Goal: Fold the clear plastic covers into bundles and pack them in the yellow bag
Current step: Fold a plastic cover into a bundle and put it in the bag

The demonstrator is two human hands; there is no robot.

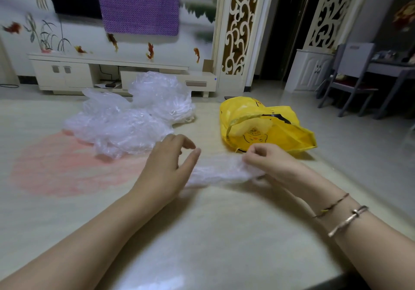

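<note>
Right in the middle of the table (202, 233), a clear plastic cover (215, 173) is drawn out into a long, narrow band between the two hands, lying low over the tabletop. The right hand (267, 161) has its fingers curled in, pinching the band's right end. The left hand (166, 166) sits over the other end with fingers loosely spread and the thumb reaching forward; whether it actually grips the plastic underneath, I can't tell from here. Two bracelets (336, 213) ride the right wrist. Further back on the left, the heap of loose covers (125, 119) puffs up in crumpled mounds, its near edge just beside the left hand. Back right, the yellow bag (265, 125) lies slumped on its side, mouth gaping toward the hands, close behind the right knuckles. Bare tabletop runs wide in front of both forearms down to the near edge, and the table's right edge falls away just past the bag. Beyond that, chairs (350, 83) stand off to the right.
</note>
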